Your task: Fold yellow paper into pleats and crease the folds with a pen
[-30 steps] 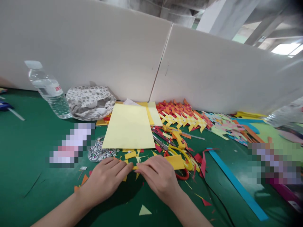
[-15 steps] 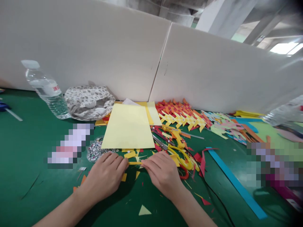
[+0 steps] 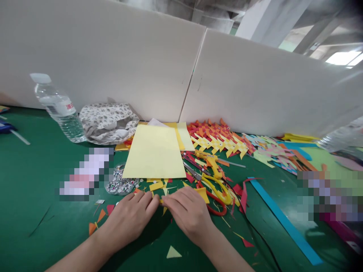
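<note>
Both hands pinch one narrow yellow paper strip (image 3: 203, 195), mostly hidden by the fingers. My left hand (image 3: 133, 211) is closed at its left end, and my right hand (image 3: 188, 211) closes on it a short way to the right. A wider part of the yellow paper sticks out past the right knuckles. Just beyond the hands lies a pale yellow sheet (image 3: 154, 151). Yellow-handled scissors (image 3: 217, 187) and red-handled scissors (image 3: 219, 209) lie by my right hand. A clear bag of googly eyes (image 3: 121, 181) is beyond my left hand.
A yellow glue gun (image 3: 214, 166) with a black cord (image 3: 255, 230) lies right of centre. Woven paper fish (image 3: 218, 141) are piled by the white partition (image 3: 127, 56). A blue strip (image 3: 283, 219) lies at right; a water bottle (image 3: 61, 109) and a patterned cloth (image 3: 109, 121) stand at left.
The hands drew slightly apart, baring the thin strip between them, then came together again. Both still hold the yellow paper. The other things on the table stay where they were.
</note>
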Tool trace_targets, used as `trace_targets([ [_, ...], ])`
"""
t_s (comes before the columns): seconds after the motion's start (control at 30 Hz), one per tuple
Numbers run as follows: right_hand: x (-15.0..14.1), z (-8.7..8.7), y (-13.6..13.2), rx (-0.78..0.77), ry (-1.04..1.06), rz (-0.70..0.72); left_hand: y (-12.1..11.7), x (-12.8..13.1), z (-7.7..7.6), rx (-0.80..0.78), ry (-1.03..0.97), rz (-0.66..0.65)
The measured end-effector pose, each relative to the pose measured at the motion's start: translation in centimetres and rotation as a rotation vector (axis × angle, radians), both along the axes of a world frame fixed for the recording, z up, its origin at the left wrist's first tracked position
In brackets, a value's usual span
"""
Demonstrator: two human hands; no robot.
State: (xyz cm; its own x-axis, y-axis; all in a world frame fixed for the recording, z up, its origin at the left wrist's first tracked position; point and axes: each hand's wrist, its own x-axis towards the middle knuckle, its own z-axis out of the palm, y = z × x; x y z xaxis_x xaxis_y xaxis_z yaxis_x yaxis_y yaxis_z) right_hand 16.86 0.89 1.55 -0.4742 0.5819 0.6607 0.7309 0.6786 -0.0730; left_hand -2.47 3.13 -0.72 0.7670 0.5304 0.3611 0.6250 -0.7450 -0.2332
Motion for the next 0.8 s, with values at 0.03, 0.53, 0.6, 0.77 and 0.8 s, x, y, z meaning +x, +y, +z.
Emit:
trace_targets([
  [0.03,0.5,0.1,0.2,-0.019,-0.014,-0.002,0.1,-0.1,0.1,-0.006,0.009,0.005],
  [0.53,2.4,-0.2,0.8,-0.085,0.087,-0.053,1.3,-0.4,0.3,-0.057,-0.039,0.079],
  [0.6,1.7,-0.3,0.6,-0.087,0.076,-0.035,1.0,-0.1,0.4,-0.047,-0.06,0.053],
  [0.77,1.0,-0.7,0.0,-0.115,0.094,-0.017,0.6,-0.5,0.3,-0.074,-0.067,0.001],
  [0.8,1.0,-0.8,0.0,-0.118,0.1,-0.015,0.6,-0.6,0.2,-0.074,-0.07,-0.009],
])
